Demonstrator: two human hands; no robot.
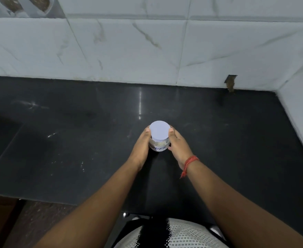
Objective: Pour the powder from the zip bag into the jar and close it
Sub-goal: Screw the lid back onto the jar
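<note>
A small clear jar [158, 146] stands upright on the black countertop [75, 140], with pale powder showing through its wall and a handwritten label on its front. A flat white lid [159, 131] sits on top of it. My left hand [141, 147] cups the jar's left side and my right hand [178, 146] cups its right side, fingertips up at the lid's rim. A red thread is tied round my right wrist. No zip bag is in view.
White marble-look wall tiles [147, 51] rise behind the counter and turn a corner at the right. A small chipped hole [231, 83] marks the wall base at the back right. The counter's front edge runs just before my torso.
</note>
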